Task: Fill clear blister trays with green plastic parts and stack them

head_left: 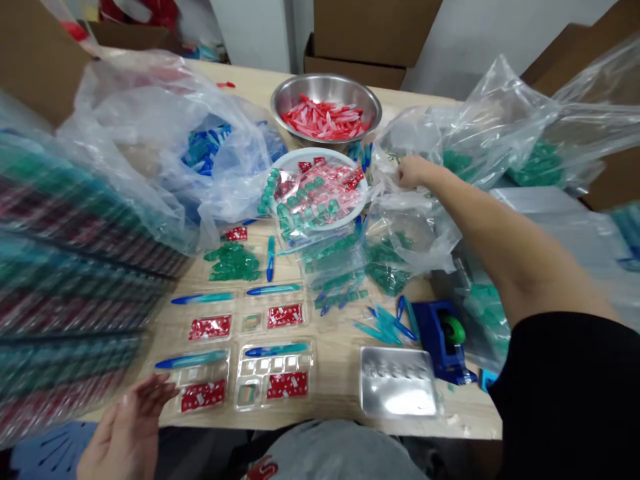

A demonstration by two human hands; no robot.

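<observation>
My left hand is at the lower left, palm turned up and fingers stretched out, with nothing visible in it. Its fingertips are beside a clear plastic tray holding a blue-teal pen and a red dotted packet. A neighbouring clear tray has a pen, a red packet and a small striped piece. My right hand reaches far forward into a clear plastic bag. Its fingers look curled, but the bag partly hides them and whatever is in them.
Stacked filled trays stand at the left. Behind are a steel bowl of red and pink pieces and a white bowl with packets. Loose pens, a blue tape dispenser and a metal tray lie at the right.
</observation>
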